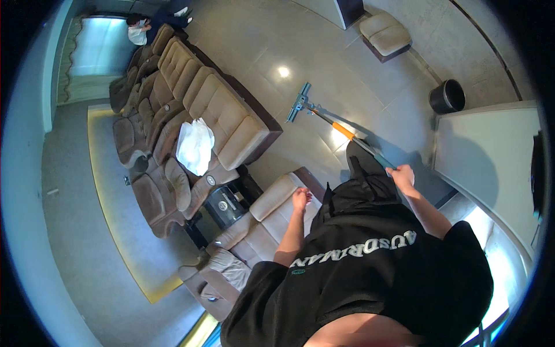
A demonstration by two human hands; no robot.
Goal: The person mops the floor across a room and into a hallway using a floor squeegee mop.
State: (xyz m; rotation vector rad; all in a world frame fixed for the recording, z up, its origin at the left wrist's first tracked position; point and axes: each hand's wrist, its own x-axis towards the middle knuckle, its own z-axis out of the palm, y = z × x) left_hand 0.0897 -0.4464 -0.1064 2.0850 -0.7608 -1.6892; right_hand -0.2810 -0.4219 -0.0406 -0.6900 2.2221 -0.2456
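My right hand [403,176] is wrapped round the teal grip end of a mop's handle. The mop [343,129] has a grey pole with an orange section and slants away to the far left. Its flat teal head [299,104] meets the grey tiled floor [254,58] beyond my feet. My left hand [301,199] hangs by my left side with its fingers curled in, and I see nothing in them. Below it, in the picture, is the brown padded seat back [277,202] of a sofa.
Brown recliner seats [219,115] stand in a row at left, with a white cloth [195,146] and a dark console [224,206] among them. A person [139,30] sits at the far left. To the right are a padded stool [385,34], a black bin [447,96] and a white panel [485,156].
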